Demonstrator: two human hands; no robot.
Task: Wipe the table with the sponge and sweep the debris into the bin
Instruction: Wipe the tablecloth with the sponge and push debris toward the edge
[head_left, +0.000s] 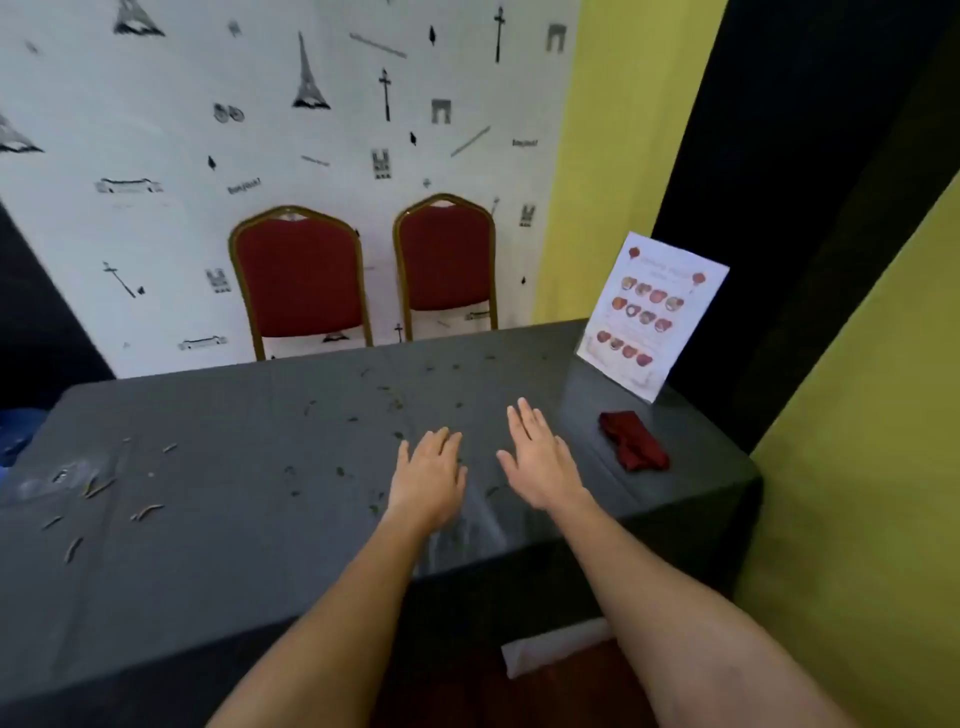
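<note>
So the long worktop with the dark grey tablecloth (208, 571) is pretty messy. Small greenish-brown scraps of debris (148, 512), kind of like leaf bits and stems, are scattered over most of it, thicker toward the left end and across the middle.

Both bare arms reach out over the near edge. The left hand (428, 467) is palm down with the fingers straight and together, holding nothing. The right hand (537, 457) is the same deal just beside it, flat, fingers slightly spread, nothing in it. Can't tell if they're actually resting on the cloth or just above it.

The dark red crumpled wiping cloth (631, 441) lies on the worktop's right end, near the right hand but not touching it. Just behind it, a white printed menu card in a clear stand (652, 314) stands tilted back.

On the far side, two red padded chairs with gold frames (301, 280) sit against a white wall printed with Eiffel towers (156, 130). Something blue (15, 431) pokes in at the left edge, too blurry to identify.
</note>
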